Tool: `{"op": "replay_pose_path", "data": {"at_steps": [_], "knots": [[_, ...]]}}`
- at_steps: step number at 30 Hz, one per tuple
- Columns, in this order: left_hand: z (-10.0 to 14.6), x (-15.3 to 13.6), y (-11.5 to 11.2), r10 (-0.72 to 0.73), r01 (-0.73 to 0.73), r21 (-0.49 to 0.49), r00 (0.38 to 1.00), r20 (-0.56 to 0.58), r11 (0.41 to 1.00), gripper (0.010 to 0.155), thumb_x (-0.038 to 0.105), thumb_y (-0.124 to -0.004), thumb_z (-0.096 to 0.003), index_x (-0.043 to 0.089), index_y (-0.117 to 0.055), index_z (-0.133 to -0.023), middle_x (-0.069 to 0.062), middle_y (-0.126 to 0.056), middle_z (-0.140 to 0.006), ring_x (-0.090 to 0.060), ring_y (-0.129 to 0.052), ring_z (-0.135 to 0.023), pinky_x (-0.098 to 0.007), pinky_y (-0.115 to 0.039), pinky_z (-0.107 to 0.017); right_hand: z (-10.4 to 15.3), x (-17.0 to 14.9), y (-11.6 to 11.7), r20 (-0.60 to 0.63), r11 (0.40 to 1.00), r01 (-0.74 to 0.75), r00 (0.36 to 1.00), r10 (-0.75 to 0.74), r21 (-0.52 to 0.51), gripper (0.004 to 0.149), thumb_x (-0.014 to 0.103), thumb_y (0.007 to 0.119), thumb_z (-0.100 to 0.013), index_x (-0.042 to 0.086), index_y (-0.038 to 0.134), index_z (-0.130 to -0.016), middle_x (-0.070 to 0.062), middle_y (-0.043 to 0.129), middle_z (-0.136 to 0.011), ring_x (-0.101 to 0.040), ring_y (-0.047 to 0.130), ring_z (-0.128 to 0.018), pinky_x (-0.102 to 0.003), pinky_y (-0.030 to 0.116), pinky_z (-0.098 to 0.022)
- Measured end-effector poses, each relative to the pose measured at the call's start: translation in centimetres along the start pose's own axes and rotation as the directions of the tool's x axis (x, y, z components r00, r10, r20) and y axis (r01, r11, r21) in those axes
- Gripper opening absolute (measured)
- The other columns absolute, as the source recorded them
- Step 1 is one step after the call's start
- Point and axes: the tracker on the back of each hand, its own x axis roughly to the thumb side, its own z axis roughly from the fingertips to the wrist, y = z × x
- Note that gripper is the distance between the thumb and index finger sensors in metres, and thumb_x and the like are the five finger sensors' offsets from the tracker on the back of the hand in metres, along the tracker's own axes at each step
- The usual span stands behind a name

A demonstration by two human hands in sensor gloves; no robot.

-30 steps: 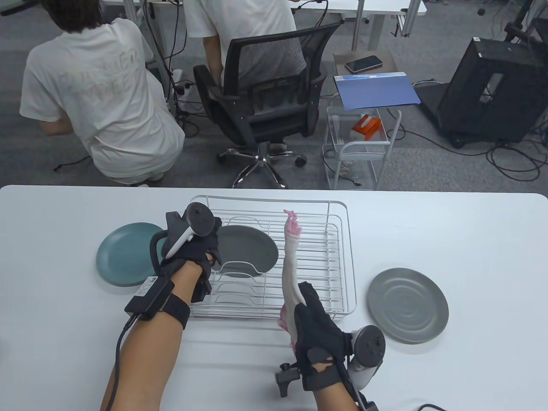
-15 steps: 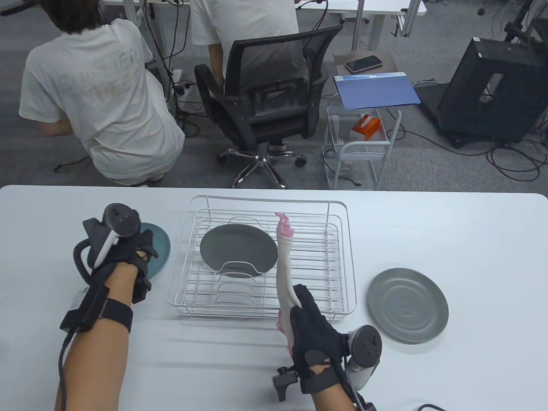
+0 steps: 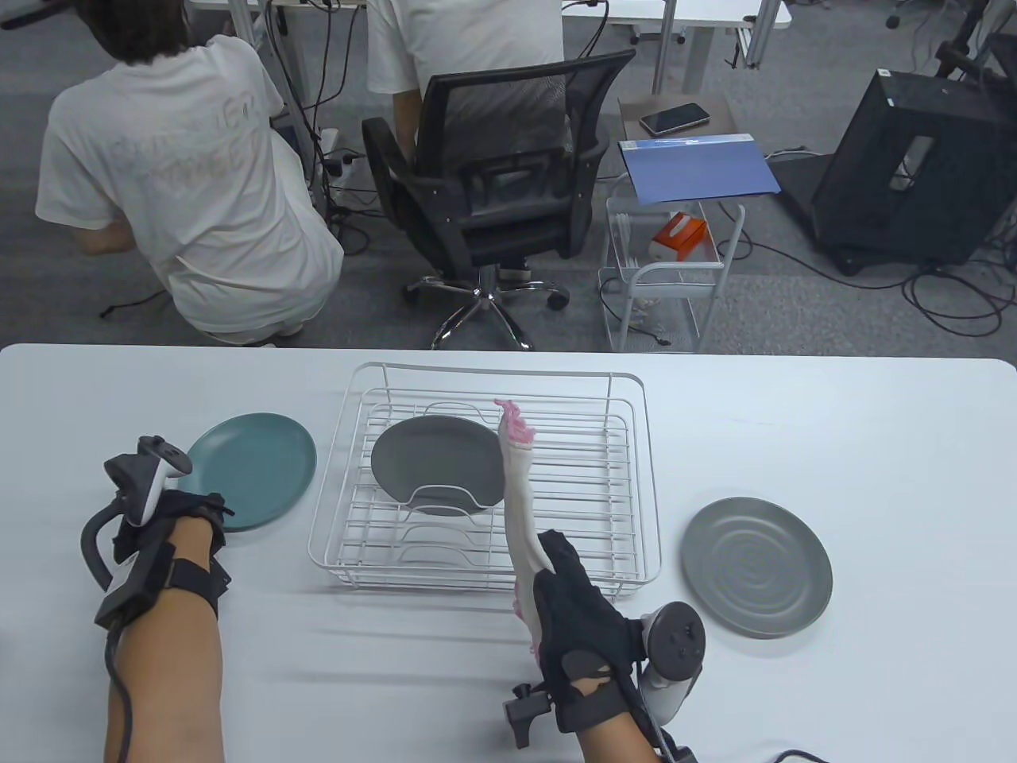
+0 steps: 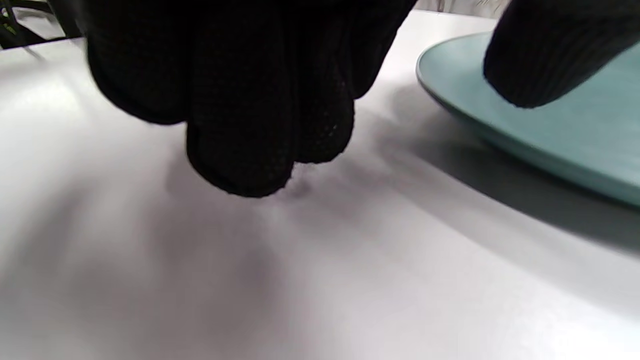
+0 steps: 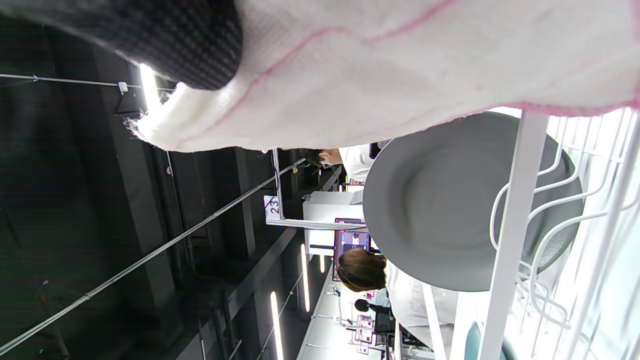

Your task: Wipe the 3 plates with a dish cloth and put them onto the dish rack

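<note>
Teal plate seemingly touches left hand.

The left hand covers the teal plate's near rim. In the right wrist view, the cloth runs off the top edge, hiding the right hand's grip

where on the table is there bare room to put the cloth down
Bare table lies right of the dish rack, beyond the grey plate, and along the near edge between the left hand and right hand. It is crowded at the left, where the teal plate sits by the left hand.
</note>
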Motion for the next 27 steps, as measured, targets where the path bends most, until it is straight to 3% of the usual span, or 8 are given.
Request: {"op": "replay_pose_path", "data": {"at_steps": [4, 7, 13, 16, 19, 24, 27], "knots": [[-1.2, 0.4, -0.7, 0.027, -0.028, -0.040, 0.999, -0.036, 0.999, 0.073, 0.072, -0.077, -0.0500, 0.017, -0.065, -0.097, -0.007, -0.096, -0.069, -0.023, -0.106, -0.041, -0.048, -0.084, -0.044, 0.0, 0.0, 0.0, -0.005, 1.000, -0.002, 1.000, 0.002, 0.003, 0.054, 0.039, 0.073, -0.049, 0.009, 0.070, -0.094, -0.021, 0.053, -0.100, -0.046, 0.037, -0.089, -0.063, 0.041, -0.063], [-1.6, 0.5, -0.8, 0.038, -0.038, 0.001, 0.998, -0.055, 0.999, 0.070, 0.071, -0.078, -0.0497, 0.017, -0.067, -0.094, -0.003, -0.096, -0.062, -0.020, -0.106, -0.037, -0.047, -0.085, -0.043, 0.0, 0.0, 0.1, -0.006, 1.000, -0.007, 1.000, 0.007, 0.009, 0.054, 0.039, 0.073, -0.049, 0.009, 0.070, -0.093, -0.021, 0.053, -0.099, -0.046, 0.037, -0.089, -0.063, 0.041, -0.063], [-2.4, -1.1, -1.8, 0.348, -0.353, -0.096, 0.935, -0.066, 0.931, 0.056, 0.054, -0.083, -0.0519, 0.012, -0.070, -0.088, 0.001, -0.098, -0.054, -0.017, -0.108, -0.030, -0.047, -0.086, -0.042, 0.0, -0.1, 0.1, -0.010, 1.000, -0.012, 1.000, 0.012, 0.018, 0.054, 0.039, 0.073, -0.049, 0.009, 0.070, -0.093, -0.021, 0.053, -0.099, -0.046, 0.037, -0.089, -0.063, 0.041, -0.063], [-2.2, -2.3, -1.8, 0.522, -0.523, -0.103, 0.852, -0.039, 0.846, 0.051, 0.047, -0.080, -0.0531, 0.013, -0.068, -0.088, 0.000, -0.099, -0.058, -0.018, -0.111, -0.032, -0.047, -0.087, -0.040, 0.1, -0.1, 0.2, -0.008, 1.000, -0.013, 1.000, 0.013, 0.021, 0.054, 0.039, 0.073, -0.049, 0.009, 0.070, -0.093, -0.021, 0.054, -0.099, -0.046, 0.037, -0.089, -0.063, 0.041, -0.063], [-1.4, -3.7, -1.1, 0.702, -0.699, -0.072, 0.712, 0.027, 0.711, 0.048, 0.040, -0.078, -0.0539, 0.013, -0.063, -0.091, -0.007, -0.100, -0.064, -0.021, -0.114, -0.033, -0.048, -0.089, -0.039, 0.1, -0.2, 0.3, -0.008, 1.000, -0.010, 1.000, 0.010, 0.027, 0.054, 0.038, 0.073, -0.049, 0.009, 0.070, -0.093, -0.021, 0.054, -0.099, -0.046, 0.037, -0.089, -0.063, 0.041, -0.063], [1.4, -5.7, 1.5, 0.742, -0.760, 0.028, 0.641, 0.194, 0.649, 0.050, 0.034, -0.076, -0.0528, 0.013, -0.056, -0.093, -0.011, -0.100, -0.071, -0.020, -0.116, -0.030, -0.046, -0.091, -0.037, 0.2, -0.2, 0.7, -0.006, 0.999, -0.003, 1.000, 0.003, 0.043, 0.054, 0.039, 0.073, -0.049, 0.008, 0.071, -0.093, -0.020, 0.055, -0.099, -0.046, 0.038, -0.089, -0.062, 0.042, -0.063], [4.0, -6.8, 2.6, 0.836, -0.868, -0.034, 0.465, 0.292, 0.495, 0.052, 0.032, -0.075, -0.0533, 0.014, -0.051, -0.096, -0.011, -0.097, -0.076, -0.021, -0.116, -0.034, -0.047, -0.090, -0.040, 0.4, 0.0, 1.1, 0.003, 0.998, -0.001, 1.000, 0.001, 0.062, 0.054, 0.039, 0.073, -0.049, 0.009, 0.072, -0.093, -0.019, 0.056, -0.099, -0.045, 0.039, -0.089, -0.062, 0.042, -0.063]]}}
